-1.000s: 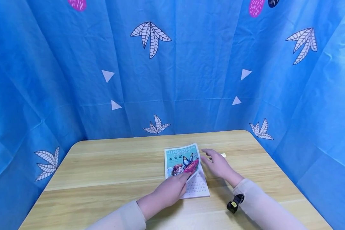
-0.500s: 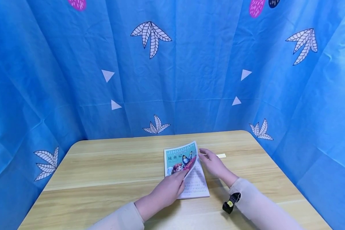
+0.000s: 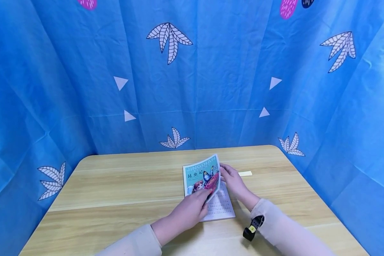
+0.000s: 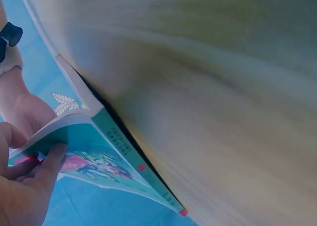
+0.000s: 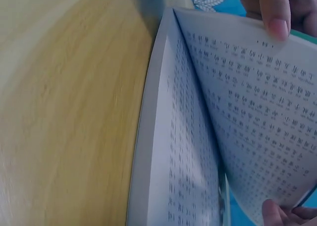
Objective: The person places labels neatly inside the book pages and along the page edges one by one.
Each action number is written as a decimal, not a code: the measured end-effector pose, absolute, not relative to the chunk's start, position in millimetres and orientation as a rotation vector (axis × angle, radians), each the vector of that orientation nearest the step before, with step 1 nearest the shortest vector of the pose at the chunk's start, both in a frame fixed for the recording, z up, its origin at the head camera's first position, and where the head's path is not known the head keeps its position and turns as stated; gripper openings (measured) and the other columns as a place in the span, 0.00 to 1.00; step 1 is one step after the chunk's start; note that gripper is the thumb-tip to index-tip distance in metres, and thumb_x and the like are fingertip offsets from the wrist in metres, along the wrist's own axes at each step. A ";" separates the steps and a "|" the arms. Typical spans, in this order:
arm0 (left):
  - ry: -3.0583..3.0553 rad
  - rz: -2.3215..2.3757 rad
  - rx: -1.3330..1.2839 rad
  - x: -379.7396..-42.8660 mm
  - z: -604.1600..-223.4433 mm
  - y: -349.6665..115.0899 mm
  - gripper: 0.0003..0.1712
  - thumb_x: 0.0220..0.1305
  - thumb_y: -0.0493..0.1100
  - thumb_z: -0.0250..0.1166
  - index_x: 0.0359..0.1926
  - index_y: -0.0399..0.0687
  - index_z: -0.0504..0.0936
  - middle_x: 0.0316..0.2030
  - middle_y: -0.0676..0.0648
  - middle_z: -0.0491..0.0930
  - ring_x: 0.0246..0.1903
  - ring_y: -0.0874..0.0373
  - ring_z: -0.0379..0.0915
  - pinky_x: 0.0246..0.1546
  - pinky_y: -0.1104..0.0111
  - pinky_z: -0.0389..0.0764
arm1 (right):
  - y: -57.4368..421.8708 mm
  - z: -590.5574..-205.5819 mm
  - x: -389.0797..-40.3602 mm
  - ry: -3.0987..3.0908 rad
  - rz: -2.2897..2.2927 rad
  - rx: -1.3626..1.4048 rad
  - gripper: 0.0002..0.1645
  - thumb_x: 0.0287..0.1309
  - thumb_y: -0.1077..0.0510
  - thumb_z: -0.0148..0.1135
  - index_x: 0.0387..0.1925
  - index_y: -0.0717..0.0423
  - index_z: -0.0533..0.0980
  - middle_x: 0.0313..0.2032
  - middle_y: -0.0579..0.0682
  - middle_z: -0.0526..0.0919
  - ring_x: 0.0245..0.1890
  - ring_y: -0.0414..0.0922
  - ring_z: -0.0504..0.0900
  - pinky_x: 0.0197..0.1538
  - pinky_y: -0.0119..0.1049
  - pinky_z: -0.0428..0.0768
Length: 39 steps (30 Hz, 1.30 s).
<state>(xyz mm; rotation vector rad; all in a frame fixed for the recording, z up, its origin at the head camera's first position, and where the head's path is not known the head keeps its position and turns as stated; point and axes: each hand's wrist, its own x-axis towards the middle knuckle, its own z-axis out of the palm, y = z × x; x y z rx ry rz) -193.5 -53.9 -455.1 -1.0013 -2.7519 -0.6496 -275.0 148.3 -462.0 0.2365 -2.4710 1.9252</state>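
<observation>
A children's paperback book (image 3: 201,174) with a teal cover, a butterfly and a cartoon figure lies on the table, its cover and a block of pages lifted from the right. My left hand (image 3: 189,209) pinches the lower corner of the lifted part, its thumb on the printed page and fingers against the cover. At the right edge, my right hand (image 3: 235,182) holds the same lifted pages; its thumb (image 5: 271,212) rests on the page in the right wrist view. Below the lifted part, a page of print (image 5: 185,132) lies exposed. The cover bends in the left wrist view.
A small pale strip (image 3: 245,174) lies on the wooden table (image 3: 121,192), just beyond my right hand. Blue patterned curtain (image 3: 224,71) encloses the table's back and sides. A black strap (image 3: 253,227) with a yellow mark hangs at my right wrist.
My right hand has moved left from beside the book onto the edge of the lifted pages. My left hand keeps its hold, and the upper corner of the cover stands slightly higher.
</observation>
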 end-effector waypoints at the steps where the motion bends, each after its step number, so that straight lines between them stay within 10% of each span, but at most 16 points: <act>1: -2.754 -0.657 -0.997 -193.3 -455.0 -53.7 0.30 0.66 0.39 0.62 0.68 0.36 0.71 0.63 0.40 0.76 0.63 0.49 0.72 0.63 0.61 0.73 | 146.9 -461.0 -273.8 -2.456 1.934 0.238 0.29 0.79 0.54 0.44 0.70 0.71 0.63 0.64 0.70 0.72 0.60 0.63 0.76 0.63 0.52 0.75; 39: -2.835 -0.722 -0.873 -181.8 -453.6 -55.6 0.42 0.65 0.59 0.67 0.71 0.41 0.67 0.67 0.43 0.69 0.66 0.48 0.67 0.66 0.55 0.69 | 129.5 -445.7 -263.5 -2.401 1.984 0.338 0.26 0.79 0.53 0.43 0.71 0.62 0.66 0.63 0.63 0.75 0.59 0.58 0.78 0.59 0.48 0.79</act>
